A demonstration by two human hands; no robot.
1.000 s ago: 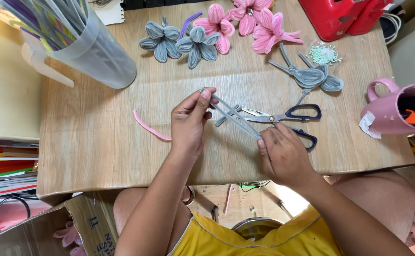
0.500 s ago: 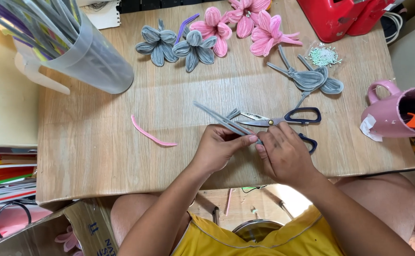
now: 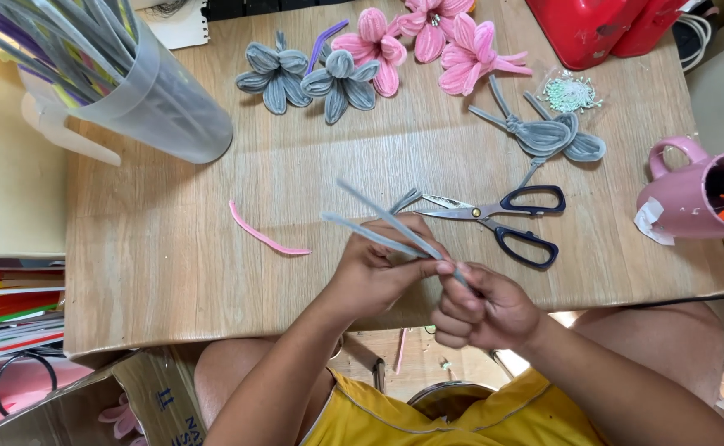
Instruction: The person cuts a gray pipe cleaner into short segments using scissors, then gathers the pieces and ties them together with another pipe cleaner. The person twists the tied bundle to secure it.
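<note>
Both hands are up over the near edge of the desk (image 3: 172, 272), working the same bunch of grey stems (image 3: 383, 227). Left hand (image 3: 374, 272) has its grip closed around the lower part of the stems, and the right hand (image 3: 482, 310) pinches the bottom end between thumb and fingers, so both are shut on them. The stems fan out up and to the left from the hands, lifted off the wood as far as I can tell.

Just right of the hands lie the scissors (image 3: 502, 219), dark handles pointing right, blades toward the stems, slightly apart. A curved pink scrap (image 3: 264, 238) lies on the desk left of the hands, well clear of them.

Along the far side: two grey flowers (image 3: 308, 76) side by side, pink flowers (image 3: 428, 37) right next to them, and a purple stem (image 3: 322, 45) poking up between the two groups. Further right there's a grey bud (image 3: 544, 132) with loose ends, and beside it a small clear packet (image 3: 570, 91) of pale green beads.

Top left is a clear jug (image 3: 164, 107) tipped over, full of coloured stems. Right edge has a pink mug (image 3: 684, 198) with a white label stuck low on its side. Red box (image 3: 593, 29) at the top right corner. A cardboard box (image 3: 89, 405) with dark print sits on the floor, bottom left, and a stack of coloured paper (image 3: 7, 306) just above it.
</note>
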